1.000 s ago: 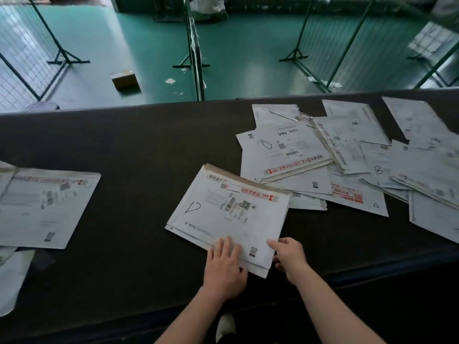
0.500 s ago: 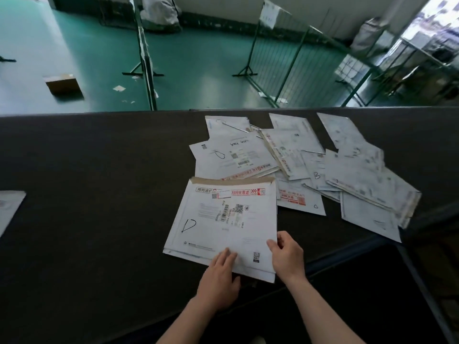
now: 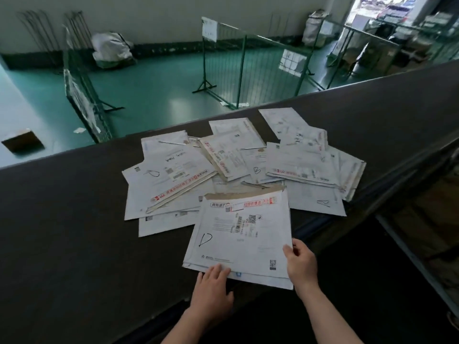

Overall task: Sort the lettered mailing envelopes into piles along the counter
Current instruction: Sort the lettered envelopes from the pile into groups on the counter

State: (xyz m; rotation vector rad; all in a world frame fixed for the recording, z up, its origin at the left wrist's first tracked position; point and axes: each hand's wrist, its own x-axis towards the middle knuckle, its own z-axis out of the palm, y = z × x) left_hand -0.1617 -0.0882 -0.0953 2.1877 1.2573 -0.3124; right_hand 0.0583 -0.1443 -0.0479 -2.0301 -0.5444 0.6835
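Note:
A small stack of white mailing envelopes (image 3: 238, 239), its top one marked "D", lies at the near edge of the dark counter (image 3: 74, 232). My left hand (image 3: 213, 286) rests with straight fingers on the stack's near edge. My right hand (image 3: 301, 264) grips the stack's right edge, thumb on top. Behind the stack spreads a loose heap of envelopes (image 3: 295, 165). In it I read another "D" envelope (image 3: 169, 175), a "B" envelope (image 3: 255, 167) and an "A" envelope (image 3: 315, 199).
The counter runs left and right beyond the heap. Past its far edge lies a green floor with wire-mesh barriers (image 3: 248, 70), a cardboard box (image 3: 22, 142) and white sacks (image 3: 111, 49). A dark drop lies below the counter's near right edge.
The D stack has slid right along the counter and now overlaps the heap's front. My right hand shifted up its right edge. The view swung right, and the left-hand pile went out of view.

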